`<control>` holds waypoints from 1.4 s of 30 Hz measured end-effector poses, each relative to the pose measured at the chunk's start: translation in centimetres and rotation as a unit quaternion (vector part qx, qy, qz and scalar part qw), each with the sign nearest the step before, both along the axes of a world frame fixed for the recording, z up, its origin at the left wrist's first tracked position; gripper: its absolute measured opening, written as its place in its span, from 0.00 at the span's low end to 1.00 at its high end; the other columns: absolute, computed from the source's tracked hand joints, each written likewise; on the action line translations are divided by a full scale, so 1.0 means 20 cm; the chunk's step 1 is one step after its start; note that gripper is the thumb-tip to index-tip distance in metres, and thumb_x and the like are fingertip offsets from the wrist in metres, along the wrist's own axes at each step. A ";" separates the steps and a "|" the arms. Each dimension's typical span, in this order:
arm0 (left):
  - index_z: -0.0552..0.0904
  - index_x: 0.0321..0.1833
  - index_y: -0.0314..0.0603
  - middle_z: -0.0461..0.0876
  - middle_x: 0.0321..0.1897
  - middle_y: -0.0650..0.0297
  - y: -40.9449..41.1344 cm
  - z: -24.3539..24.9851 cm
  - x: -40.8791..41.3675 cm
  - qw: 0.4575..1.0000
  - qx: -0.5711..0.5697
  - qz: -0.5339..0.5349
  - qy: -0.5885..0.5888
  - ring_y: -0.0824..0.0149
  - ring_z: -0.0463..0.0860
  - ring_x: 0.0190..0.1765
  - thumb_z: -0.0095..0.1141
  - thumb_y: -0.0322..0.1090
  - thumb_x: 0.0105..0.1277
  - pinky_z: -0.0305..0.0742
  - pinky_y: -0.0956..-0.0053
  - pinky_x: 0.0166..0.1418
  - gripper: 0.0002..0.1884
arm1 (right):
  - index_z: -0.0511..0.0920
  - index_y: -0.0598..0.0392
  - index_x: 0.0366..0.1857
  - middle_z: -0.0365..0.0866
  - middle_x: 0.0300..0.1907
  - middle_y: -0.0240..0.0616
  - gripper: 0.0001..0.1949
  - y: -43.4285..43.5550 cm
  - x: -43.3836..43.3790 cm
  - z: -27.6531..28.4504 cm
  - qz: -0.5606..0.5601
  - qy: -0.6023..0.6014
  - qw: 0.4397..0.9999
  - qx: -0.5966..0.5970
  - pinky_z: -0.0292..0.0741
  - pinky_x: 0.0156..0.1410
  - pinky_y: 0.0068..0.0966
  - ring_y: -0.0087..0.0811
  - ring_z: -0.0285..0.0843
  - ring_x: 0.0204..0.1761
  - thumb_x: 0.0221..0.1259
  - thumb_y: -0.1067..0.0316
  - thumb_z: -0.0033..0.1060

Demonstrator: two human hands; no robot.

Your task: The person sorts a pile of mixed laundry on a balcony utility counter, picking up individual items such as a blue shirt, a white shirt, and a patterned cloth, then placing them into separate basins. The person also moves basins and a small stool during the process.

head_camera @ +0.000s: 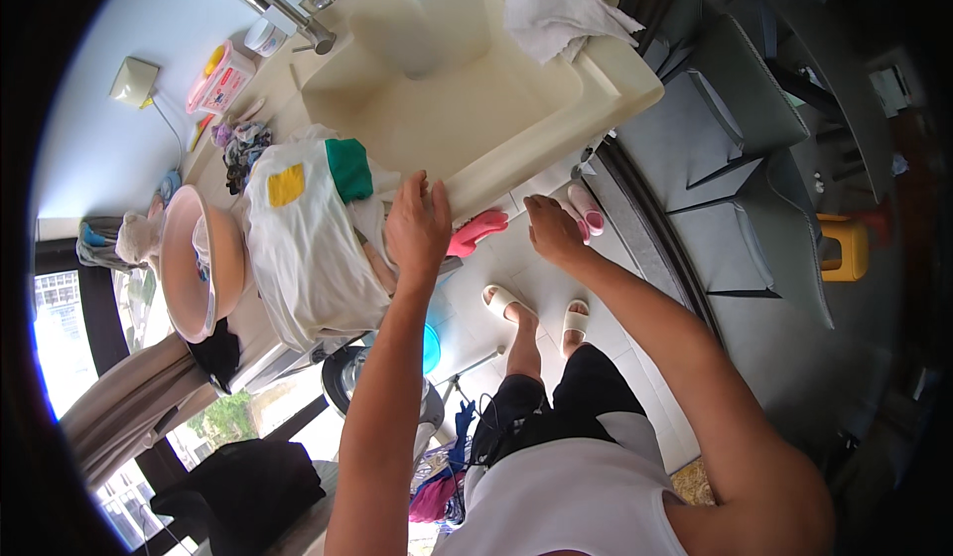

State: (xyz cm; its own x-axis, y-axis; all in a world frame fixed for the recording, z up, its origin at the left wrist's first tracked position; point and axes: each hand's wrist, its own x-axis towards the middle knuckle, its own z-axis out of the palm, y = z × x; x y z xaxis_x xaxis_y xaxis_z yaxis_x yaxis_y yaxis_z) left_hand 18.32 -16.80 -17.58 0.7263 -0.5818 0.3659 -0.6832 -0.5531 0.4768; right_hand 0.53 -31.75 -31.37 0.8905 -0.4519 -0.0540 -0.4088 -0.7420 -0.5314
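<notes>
My left hand is at the front rim of the cream laundry sink, with thumb and fingers apart and nothing seen in it. Just left of it a white garment with a yellow patch and a green patch lies spread over the counter. Whether the hand touches the cloth or the rim is unclear. My right hand hangs over the floor in front of the sink, its fingers curled and partly hidden. A metal faucet rises behind the basin.
A peach plastic basin stands tilted beyond the garment. Scrunched hair ties and a pink tub line the wall side. A white cloth drapes the sink's right corner. Pink rubber gloves hang below the rim. Grey chairs stand right.
</notes>
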 end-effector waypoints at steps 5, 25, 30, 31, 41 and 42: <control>0.84 0.54 0.39 0.91 0.43 0.53 -0.02 -0.02 0.01 0.999 0.008 0.025 -0.031 0.49 0.90 0.44 0.61 0.36 0.76 0.83 0.57 0.48 0.10 | 0.67 0.66 0.75 0.69 0.74 0.51 0.35 -0.02 0.04 -0.13 0.116 0.003 0.991 -0.062 0.85 0.66 0.37 0.50 0.76 0.72 0.58 0.79 0.64; 0.81 0.65 0.40 0.85 0.58 0.51 -0.02 0.00 -0.07 0.990 -0.047 -0.006 -0.132 0.48 0.86 0.57 0.67 0.32 0.72 0.83 0.63 0.55 0.20 | 0.77 0.55 0.46 0.78 0.44 0.40 0.13 0.25 -0.16 -0.25 0.130 0.014 0.988 -0.083 0.88 0.41 0.33 0.40 0.89 0.44 0.58 0.72 0.67; 0.76 0.73 0.38 0.74 0.74 0.42 0.23 -0.11 -0.40 0.986 -0.084 -0.016 -0.146 0.41 0.75 0.74 0.67 0.21 0.66 0.68 0.49 0.77 0.31 | 0.76 0.57 0.41 0.78 0.39 0.45 0.11 0.45 -0.26 -0.28 0.137 0.012 0.990 -0.035 0.86 0.33 0.40 0.45 0.89 0.32 0.55 0.76 0.68; 0.78 0.71 0.38 0.74 0.74 0.43 0.30 -0.18 -0.51 0.990 -0.079 -0.042 -0.108 0.41 0.75 0.74 0.68 0.21 0.64 0.68 0.50 0.77 0.30 | 0.76 0.57 0.41 0.78 0.38 0.45 0.10 0.51 -0.29 -0.29 0.142 0.025 0.989 -0.022 0.85 0.32 0.39 0.45 0.88 0.30 0.57 0.75 0.65; 0.81 0.62 0.35 0.79 0.63 0.44 0.50 -0.79 -0.58 0.966 0.128 -0.032 0.224 0.39 0.79 0.65 0.69 0.28 0.65 0.77 0.51 0.68 0.22 | 0.78 0.62 0.52 0.84 0.27 0.46 0.21 1.02 -0.34 -0.32 0.198 0.074 0.970 0.122 0.80 0.25 0.38 0.42 0.85 0.21 0.64 0.57 0.72; 0.81 0.62 0.35 0.80 0.62 0.44 0.49 -0.83 -0.54 0.968 0.125 -0.026 0.217 0.39 0.79 0.64 0.70 0.28 0.65 0.77 0.51 0.67 0.23 | 0.77 0.61 0.52 0.84 0.27 0.46 0.23 1.03 -0.35 -0.36 0.220 0.010 0.962 0.161 0.80 0.26 0.39 0.45 0.86 0.22 0.66 0.51 0.72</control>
